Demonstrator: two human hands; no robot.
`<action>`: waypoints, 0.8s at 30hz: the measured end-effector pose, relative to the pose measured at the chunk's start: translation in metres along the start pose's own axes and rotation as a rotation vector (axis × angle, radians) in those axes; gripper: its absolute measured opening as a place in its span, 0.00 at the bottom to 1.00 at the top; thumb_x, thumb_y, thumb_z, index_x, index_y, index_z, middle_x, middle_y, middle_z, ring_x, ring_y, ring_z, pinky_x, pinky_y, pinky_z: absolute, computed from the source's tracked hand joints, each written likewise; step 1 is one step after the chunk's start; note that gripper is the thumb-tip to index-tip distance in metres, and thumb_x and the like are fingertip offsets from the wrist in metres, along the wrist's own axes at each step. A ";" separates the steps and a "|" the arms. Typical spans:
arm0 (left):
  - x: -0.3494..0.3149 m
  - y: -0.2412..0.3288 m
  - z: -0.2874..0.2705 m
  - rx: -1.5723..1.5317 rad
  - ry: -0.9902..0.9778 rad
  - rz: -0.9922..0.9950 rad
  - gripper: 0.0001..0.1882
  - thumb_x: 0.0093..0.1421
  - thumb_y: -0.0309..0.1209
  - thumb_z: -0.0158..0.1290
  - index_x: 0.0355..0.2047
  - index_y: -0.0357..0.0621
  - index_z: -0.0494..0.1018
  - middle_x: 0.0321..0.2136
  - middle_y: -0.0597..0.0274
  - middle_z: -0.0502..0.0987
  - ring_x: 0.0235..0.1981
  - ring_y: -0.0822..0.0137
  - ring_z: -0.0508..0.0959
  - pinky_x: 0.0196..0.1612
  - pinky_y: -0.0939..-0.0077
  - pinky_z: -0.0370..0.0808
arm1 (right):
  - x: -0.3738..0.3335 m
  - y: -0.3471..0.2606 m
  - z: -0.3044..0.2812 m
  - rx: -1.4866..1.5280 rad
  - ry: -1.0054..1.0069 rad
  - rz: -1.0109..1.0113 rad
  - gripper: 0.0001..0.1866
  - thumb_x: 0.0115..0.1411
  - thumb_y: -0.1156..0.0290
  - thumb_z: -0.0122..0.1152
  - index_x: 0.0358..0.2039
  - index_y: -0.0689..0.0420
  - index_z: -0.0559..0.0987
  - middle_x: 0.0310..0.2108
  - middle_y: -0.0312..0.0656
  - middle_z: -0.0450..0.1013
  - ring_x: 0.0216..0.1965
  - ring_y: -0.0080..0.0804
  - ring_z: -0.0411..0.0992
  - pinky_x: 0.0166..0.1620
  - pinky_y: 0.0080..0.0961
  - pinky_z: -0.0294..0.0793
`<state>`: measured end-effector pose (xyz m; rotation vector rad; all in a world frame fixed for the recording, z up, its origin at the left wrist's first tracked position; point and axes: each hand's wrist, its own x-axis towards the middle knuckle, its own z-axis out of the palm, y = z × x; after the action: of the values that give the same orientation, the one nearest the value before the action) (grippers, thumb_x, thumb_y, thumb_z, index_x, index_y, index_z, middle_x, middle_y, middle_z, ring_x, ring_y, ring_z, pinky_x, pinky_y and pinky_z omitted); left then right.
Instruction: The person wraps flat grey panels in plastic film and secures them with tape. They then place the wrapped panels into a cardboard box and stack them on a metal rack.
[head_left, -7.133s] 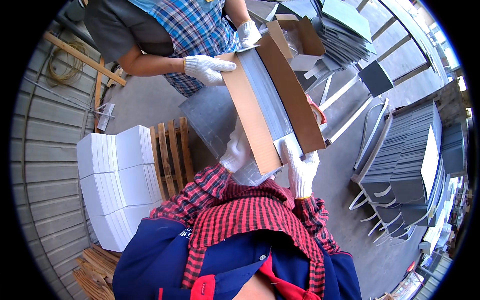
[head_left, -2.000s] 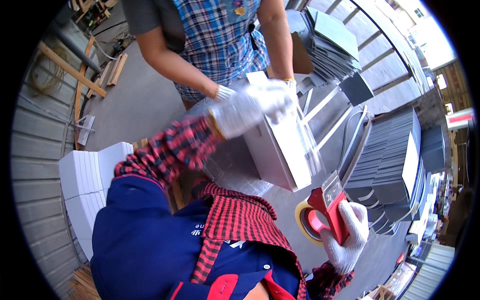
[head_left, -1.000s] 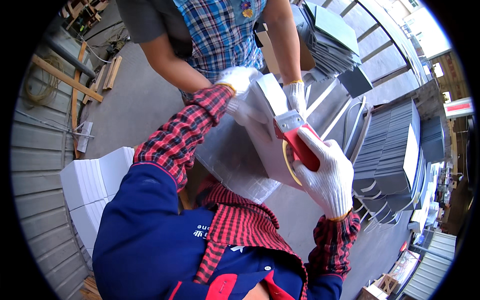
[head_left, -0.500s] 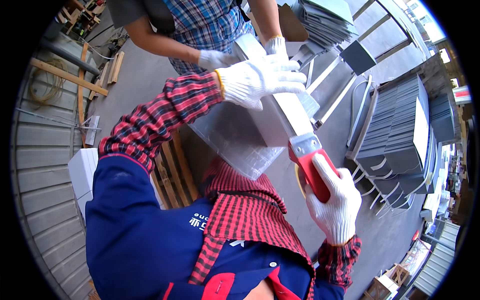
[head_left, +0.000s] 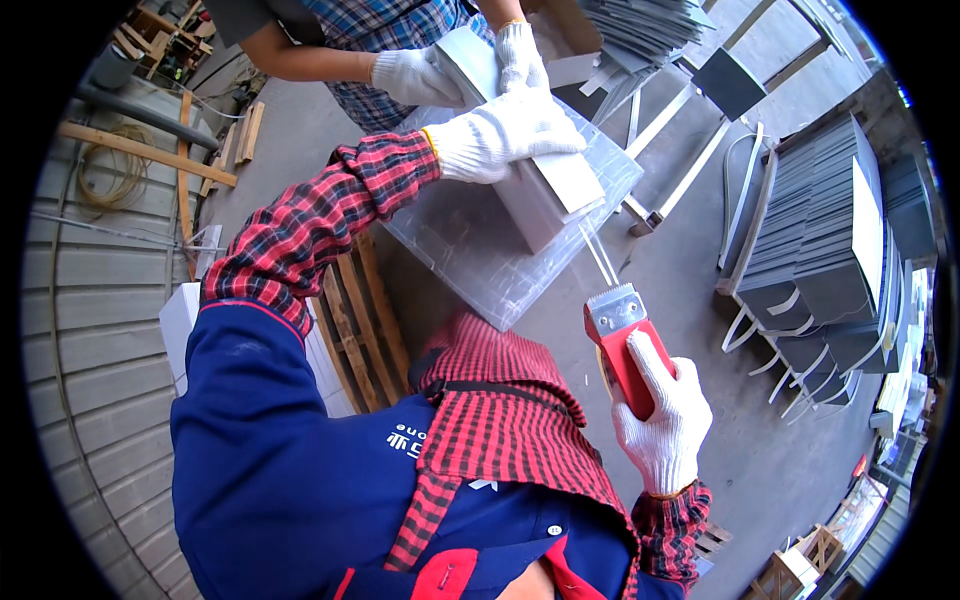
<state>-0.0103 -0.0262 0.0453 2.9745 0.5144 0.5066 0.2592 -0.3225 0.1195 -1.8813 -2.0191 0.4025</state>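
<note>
White lettering runs across the chest of the navy-blue shirt (head_left: 270, 430), partly covered by the red-and-black checked apron (head_left: 520, 445); on the long white cardboard box (head_left: 530, 210) I can make out no print. The white-gloved right hand (head_left: 662, 425) has its fingers wrapped firmly around a red tape dispenser with a toothed metal head (head_left: 630, 370), from which a clear strip stretches toward the box's near end. The white-gloved left hand (head_left: 505, 138) lies across the box top, fingers extended rather than curled. Another person's gloved hands (head_left: 418, 77) touch its far part. The box sits on a scuffed grey tabletop (head_left: 470, 260), its near end close to the edge; the dispenser is past that edge, over grey concrete floor (head_left: 690, 280) reaching to stacked grey panels (head_left: 800, 250). A slatted wooden pallet (head_left: 365, 320) and a ridged metal wall (head_left: 90, 350) stand leftward.
</note>
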 end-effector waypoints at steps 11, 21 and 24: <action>-0.015 0.002 -0.003 0.038 0.010 -0.053 0.39 0.50 0.23 0.67 0.62 0.56 0.66 0.55 0.55 0.69 0.59 0.52 0.69 0.61 0.58 0.71 | 0.021 -0.004 0.017 -0.121 -0.092 -0.001 0.32 0.46 0.69 0.71 0.56 0.42 0.78 0.36 0.45 0.73 0.33 0.43 0.77 0.36 0.33 0.80; 0.019 0.084 -0.002 -0.019 0.039 -0.329 0.33 0.52 0.51 0.63 0.54 0.45 0.72 0.52 0.48 0.73 0.60 0.44 0.67 0.60 0.45 0.65 | 0.091 -0.024 0.045 -0.357 -0.232 -0.144 0.29 0.50 0.69 0.67 0.54 0.46 0.73 0.32 0.50 0.72 0.31 0.47 0.77 0.29 0.39 0.77; 0.021 0.086 0.025 0.081 0.330 -0.269 0.20 0.49 0.34 0.62 0.44 0.49 0.75 0.43 0.60 0.77 0.51 0.54 0.76 0.51 0.55 0.71 | 0.085 0.013 0.106 -0.744 -0.462 -0.281 0.20 0.47 0.70 0.64 0.44 0.52 0.81 0.32 0.50 0.74 0.32 0.49 0.77 0.31 0.42 0.77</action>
<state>0.0435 -0.1000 0.0399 2.8383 0.9676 0.9712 0.2191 -0.2340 0.0239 -1.9481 -3.0118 -0.0159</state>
